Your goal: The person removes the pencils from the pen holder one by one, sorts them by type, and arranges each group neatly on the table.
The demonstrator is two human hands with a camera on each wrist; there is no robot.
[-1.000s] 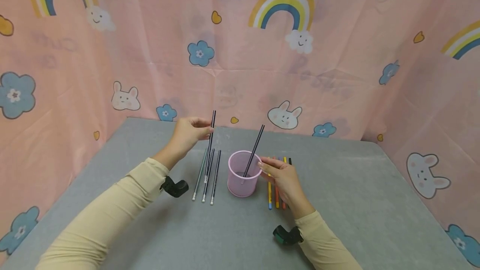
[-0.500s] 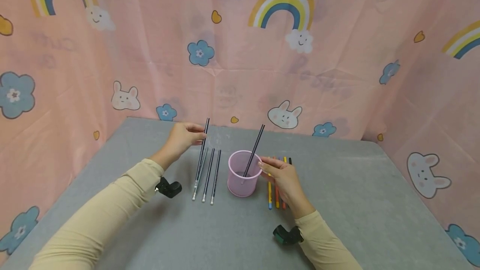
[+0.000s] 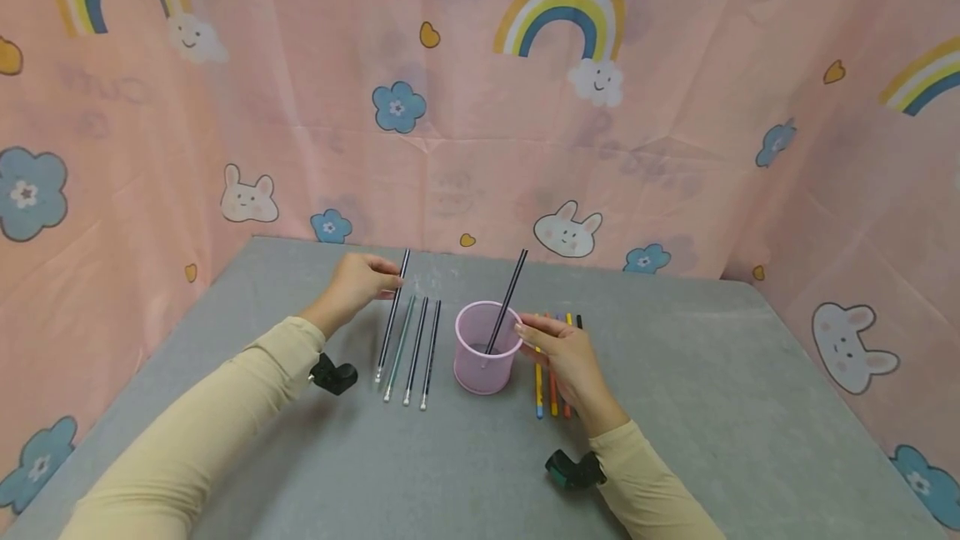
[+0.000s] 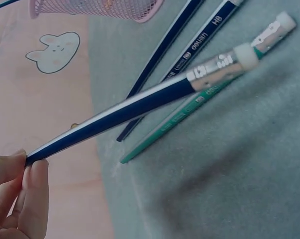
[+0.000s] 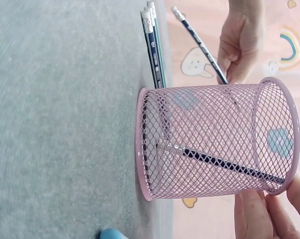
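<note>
My left hand point(image 3: 360, 283) pinches a dark blue striped pencil point(image 3: 389, 323) near one end, eraser end down. In the left wrist view this pencil point(image 4: 120, 110) slants above a green pencil point(image 4: 165, 123) and two dark blue pencils, which lie side by side on the table. A pink mesh pencil cup point(image 3: 482, 372) stands upright right of that row. My right hand point(image 3: 562, 352) grips its rim, thumb and fingers on either side. One dark pencil point(image 5: 215, 160) leans inside the cup, eraser end at the bottom.
Several coloured pens or pencils point(image 3: 539, 394) lie right of the cup, partly hidden by my right hand. The grey table point(image 3: 712, 407) ends at a pink printed cloth point(image 3: 660, 173) behind and at the sides.
My left hand has moved left and lower with the pencil, from over the row to just left of the green pencil. The right hand and cup stay put.
</note>
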